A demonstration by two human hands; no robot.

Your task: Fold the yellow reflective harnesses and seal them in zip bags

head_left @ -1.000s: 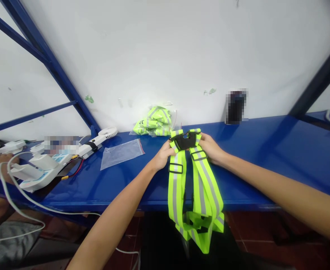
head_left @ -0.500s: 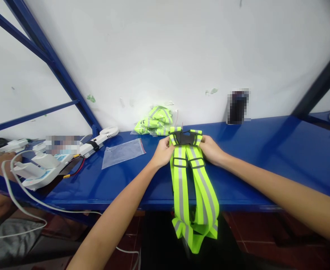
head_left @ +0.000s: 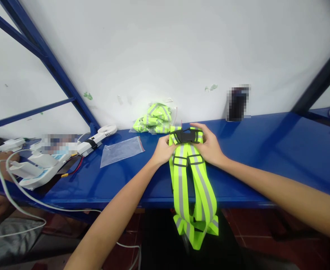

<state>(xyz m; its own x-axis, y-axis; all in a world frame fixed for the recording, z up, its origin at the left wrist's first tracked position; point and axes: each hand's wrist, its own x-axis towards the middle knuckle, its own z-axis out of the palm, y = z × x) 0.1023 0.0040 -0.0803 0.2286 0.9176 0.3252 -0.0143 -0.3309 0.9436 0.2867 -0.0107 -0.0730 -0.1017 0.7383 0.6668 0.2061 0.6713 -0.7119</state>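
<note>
A yellow-green strap harness (head_left: 181, 183) with grey reflective stripes hangs over the front edge of the blue table. At its top is a black buckle (head_left: 186, 136), lying crosswise, with two black sliders below it. My left hand (head_left: 164, 150) is closed on the harness at the buckle's left end. On the right end, my right hand (head_left: 209, 146) pinches the strap, its index finger stretched along the top. Behind them, a clear bag (head_left: 156, 119) holds more yellow-green striped straps against the wall.
A flat clear zip bag (head_left: 122, 151) lies left of my hands on the blue table (head_left: 254, 161). Further left are a white fan (head_left: 108, 130), a power strip (head_left: 38, 180), cables and another person's hand. A blurred dark phone-like object (head_left: 237, 105) leans on the wall.
My right hand has shifted its grip, its index finger now raised and extended over the buckle's right end. My left hand keeps its hold. The view has shifted slightly.
</note>
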